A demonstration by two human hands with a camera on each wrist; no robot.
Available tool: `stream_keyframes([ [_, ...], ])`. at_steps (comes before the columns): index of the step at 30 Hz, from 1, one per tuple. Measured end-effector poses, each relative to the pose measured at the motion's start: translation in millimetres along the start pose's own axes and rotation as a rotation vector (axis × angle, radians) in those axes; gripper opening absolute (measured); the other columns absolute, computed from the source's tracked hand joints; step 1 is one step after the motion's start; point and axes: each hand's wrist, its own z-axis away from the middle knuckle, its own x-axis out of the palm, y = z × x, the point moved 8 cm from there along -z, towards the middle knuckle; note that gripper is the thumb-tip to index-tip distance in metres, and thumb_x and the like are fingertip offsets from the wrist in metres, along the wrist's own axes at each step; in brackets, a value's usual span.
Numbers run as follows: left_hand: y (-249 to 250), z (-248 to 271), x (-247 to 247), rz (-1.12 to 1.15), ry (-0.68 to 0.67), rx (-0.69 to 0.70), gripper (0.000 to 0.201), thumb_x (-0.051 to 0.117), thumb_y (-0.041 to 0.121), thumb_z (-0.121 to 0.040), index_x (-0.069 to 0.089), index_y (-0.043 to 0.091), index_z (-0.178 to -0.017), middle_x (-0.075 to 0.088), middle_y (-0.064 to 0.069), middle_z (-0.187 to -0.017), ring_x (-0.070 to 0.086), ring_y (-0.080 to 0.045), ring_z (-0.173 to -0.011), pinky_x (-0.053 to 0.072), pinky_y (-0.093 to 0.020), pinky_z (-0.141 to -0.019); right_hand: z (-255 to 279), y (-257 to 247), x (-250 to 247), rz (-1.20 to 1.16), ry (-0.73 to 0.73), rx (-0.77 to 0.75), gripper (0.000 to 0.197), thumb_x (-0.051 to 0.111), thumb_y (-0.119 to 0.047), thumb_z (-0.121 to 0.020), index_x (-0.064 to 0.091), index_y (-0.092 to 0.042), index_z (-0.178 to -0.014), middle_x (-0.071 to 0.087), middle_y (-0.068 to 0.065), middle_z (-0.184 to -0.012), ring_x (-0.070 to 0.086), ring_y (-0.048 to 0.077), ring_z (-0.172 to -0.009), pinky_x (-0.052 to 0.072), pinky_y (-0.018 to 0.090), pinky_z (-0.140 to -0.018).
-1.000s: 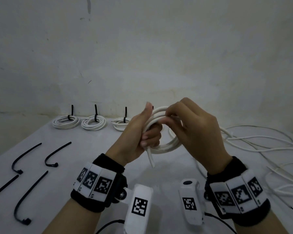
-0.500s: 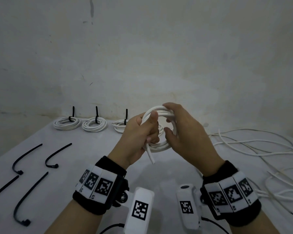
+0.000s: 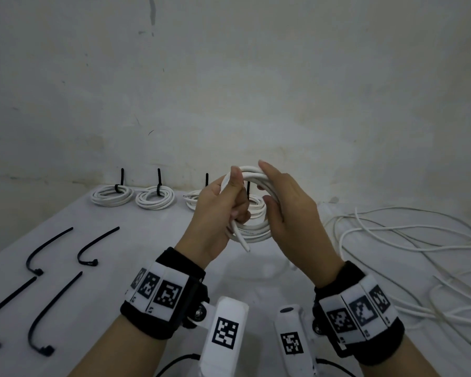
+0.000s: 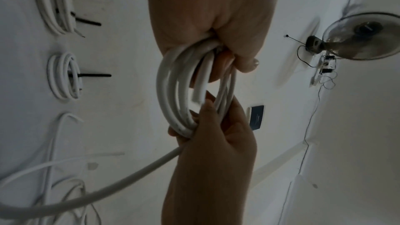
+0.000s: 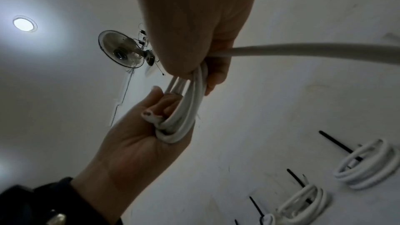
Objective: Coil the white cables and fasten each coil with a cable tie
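Above the table I hold a white cable coil point(image 3: 253, 231) upright between both hands. My left hand point(image 3: 223, 208) grips its left side, thumb up along the loops, and a cut cable end point(image 3: 242, 240) sticks out below the fingers. My right hand point(image 3: 286, 208) holds the right side, fingers behind the loops and thumb in front. In the left wrist view the coil point(image 4: 173, 91) spans from my left hand to my right hand point(image 4: 212, 134), and a cable tail point(image 4: 108, 191) runs off to the lower left. In the right wrist view that tail point(image 5: 324, 50) leaves my right hand.
Several tied coils point(image 3: 112, 195) with black ties lie in a row at the table's far edge by the wall. Several loose black cable ties point(image 3: 95, 246) lie at the left. A tangle of loose white cables point(image 3: 405, 240) covers the right side.
My right hand has slid from the top of the coil round to its right side. The left hand keeps its grip and its thumb has come up along the loops.
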Motion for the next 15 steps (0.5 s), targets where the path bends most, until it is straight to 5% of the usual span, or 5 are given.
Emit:
stream_keyframes([
  [6, -6.8, 3.4, 6.3, 0.095, -0.032, -0.033, 0.056, 0.036, 0.065, -0.071, 0.047, 0.013, -0.054, 0.039, 0.002, -0.045, 0.041, -0.011, -0.041, 0.039, -0.018, -0.042, -1.9, 0.9, -17.9, 0.023, 0.153, 0.022, 0.043, 0.045, 0.006, -0.088, 0.051, -0.001, -0.130, 0.062, 0.011, -0.104, 0.053, 0.009, -0.090, 0.039, 0.012, -0.081],
  [11, -1.6, 7.1, -5.0, 0.196, 0.092, 0.014, 0.068, 0.023, 0.069, -0.084, 0.033, 0.018, -0.039, 0.026, 0.004, -0.036, 0.022, -0.007, -0.030, 0.019, -0.015, -0.034, 0.2, -15.8, -5.9, 0.042, 0.109, -0.010, 0.040, 0.041, 0.000, -0.090, 0.051, 0.001, -0.129, 0.061, 0.014, -0.102, 0.050, 0.010, -0.087, 0.033, 0.005, -0.078],
  [15, -2.7, 5.1, -13.0, 0.178, 0.130, -0.017, 0.070, 0.024, 0.064, -0.091, 0.030, 0.018, -0.039, 0.024, 0.003, -0.036, 0.021, -0.007, -0.030, 0.015, -0.017, -0.034, -0.6, -16.5, -1.8, 0.047, 0.072, -0.017, 0.040, 0.047, 0.003, -0.089, 0.051, 0.001, -0.129, 0.062, 0.015, -0.101, 0.049, 0.009, -0.086, 0.031, 0.001, -0.079],
])
